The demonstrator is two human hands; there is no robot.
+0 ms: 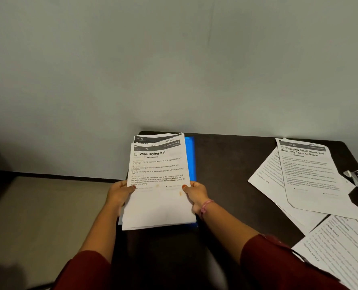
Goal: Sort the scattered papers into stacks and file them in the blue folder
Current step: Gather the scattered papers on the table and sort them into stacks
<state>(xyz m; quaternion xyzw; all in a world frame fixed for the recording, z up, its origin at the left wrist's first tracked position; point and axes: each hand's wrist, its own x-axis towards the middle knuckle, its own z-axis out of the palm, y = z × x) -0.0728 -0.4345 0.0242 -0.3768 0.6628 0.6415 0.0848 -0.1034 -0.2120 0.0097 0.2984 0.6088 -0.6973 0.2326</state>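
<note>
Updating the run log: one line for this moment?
left hand + right hand: grip paper stack | over blue folder | loose papers right

Both hands, left [119, 193] and right [197, 194], grip a paper stack [159, 185] over the blue folder [190, 158].

- Wall [173, 59]: plain, pale grey-green, fills the upper half of the view; faint vertical seam right of centre, no pics or fittings on it.
- Dark skirting strip [58, 177] runs along wall's base at left.
- Floor [37, 210]: light beige, smooth, seen to the left of the desk; dim shadow in the near-left corner.
- Desk [232, 164]: very dark brown/black top w/ rounded far corners, back edge pushed up against the wall.
- Light: soft, even, indoor; a slight sheen on desk surface near the front, no hard shadows.
</note>
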